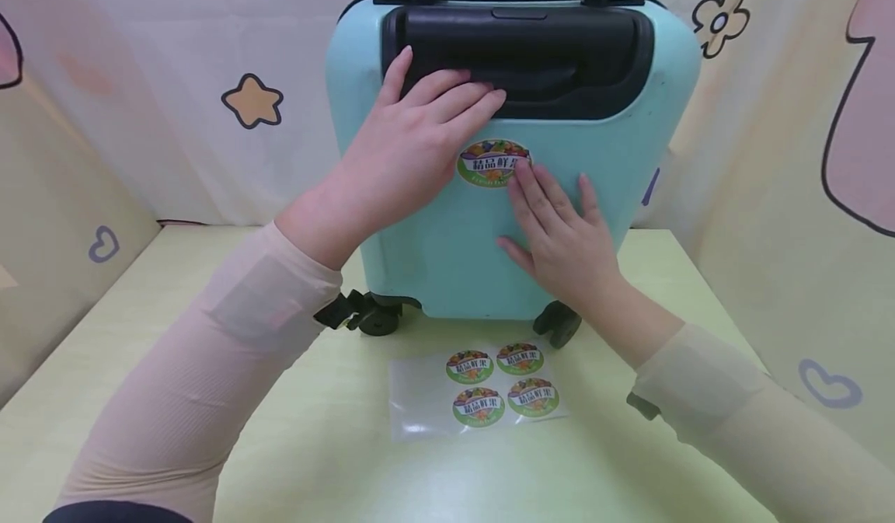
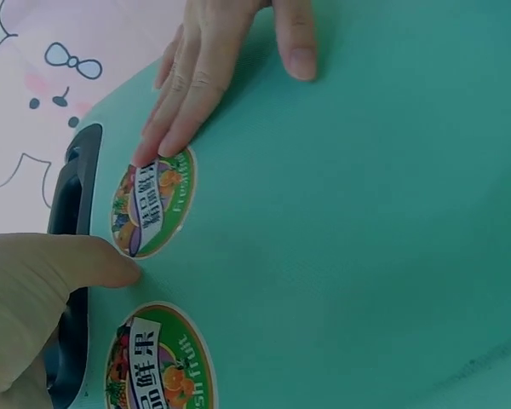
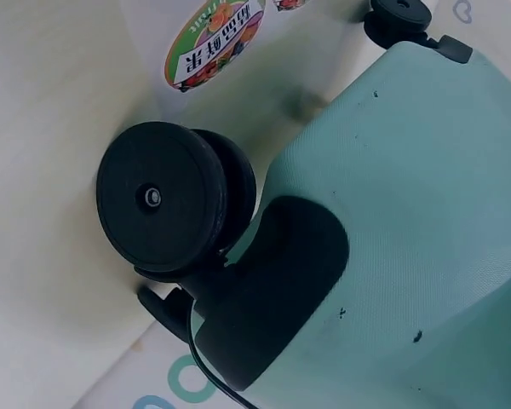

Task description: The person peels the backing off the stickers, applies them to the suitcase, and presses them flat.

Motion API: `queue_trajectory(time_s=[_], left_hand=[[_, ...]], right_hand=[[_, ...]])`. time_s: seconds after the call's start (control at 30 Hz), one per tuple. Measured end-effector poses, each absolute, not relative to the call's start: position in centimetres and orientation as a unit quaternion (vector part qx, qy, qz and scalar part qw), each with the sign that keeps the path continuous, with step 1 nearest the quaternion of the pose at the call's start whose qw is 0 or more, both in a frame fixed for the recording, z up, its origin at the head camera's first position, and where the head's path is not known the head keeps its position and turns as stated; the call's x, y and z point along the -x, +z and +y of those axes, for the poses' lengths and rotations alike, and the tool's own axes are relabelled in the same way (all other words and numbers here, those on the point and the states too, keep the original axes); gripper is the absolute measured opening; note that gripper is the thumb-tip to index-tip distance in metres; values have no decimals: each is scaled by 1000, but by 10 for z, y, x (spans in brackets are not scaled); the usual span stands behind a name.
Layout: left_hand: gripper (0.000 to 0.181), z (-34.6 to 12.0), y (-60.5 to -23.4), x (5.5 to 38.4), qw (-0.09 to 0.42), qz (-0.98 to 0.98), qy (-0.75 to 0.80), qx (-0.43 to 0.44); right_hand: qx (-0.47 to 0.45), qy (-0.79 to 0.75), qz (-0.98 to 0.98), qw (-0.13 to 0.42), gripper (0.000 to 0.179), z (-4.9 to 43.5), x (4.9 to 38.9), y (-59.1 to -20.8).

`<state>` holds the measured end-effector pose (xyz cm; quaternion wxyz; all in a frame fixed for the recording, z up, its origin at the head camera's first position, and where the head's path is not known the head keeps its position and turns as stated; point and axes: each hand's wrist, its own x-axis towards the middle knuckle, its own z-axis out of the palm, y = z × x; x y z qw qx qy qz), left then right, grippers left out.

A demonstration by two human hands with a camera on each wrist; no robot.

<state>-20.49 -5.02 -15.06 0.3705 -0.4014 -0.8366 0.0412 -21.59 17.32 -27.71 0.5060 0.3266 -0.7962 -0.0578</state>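
A light blue suitcase stands upright on its wheels, its black recessed panel facing me. Below that panel an oval fruit sticker is stuck on the shell. The fingertips of my right hand press on this sticker's right edge, fingers straight. My left hand rests against the suitcase, fingers spread over the panel's lower left. In the left wrist view, its thumb lies between that sticker and a second oval sticker, which the left hand hides in the head view.
On the pale yellow-green table, in front of the suitcase, lies a clear sheet bearing several more oval stickers. A black caster wheel shows large in the right wrist view. Patterned cloth hangs behind and at both sides.
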Motion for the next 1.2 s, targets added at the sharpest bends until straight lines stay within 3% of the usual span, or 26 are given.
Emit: queue_trajectory(time_s=[0.57, 1.03, 1.2], left_hand=[[51, -50, -150, 204, 364, -840, 49, 399], [48, -47, -153, 205, 377, -831, 32, 407], [46, -47, -155, 206, 387, -829, 23, 404]], right_hand=[[-343, -90, -795, 492, 66, 123, 215, -262], [-330, -101, -785, 515, 73, 133, 215, -261], [-332, -114, -797, 492, 71, 136, 215, -259]])
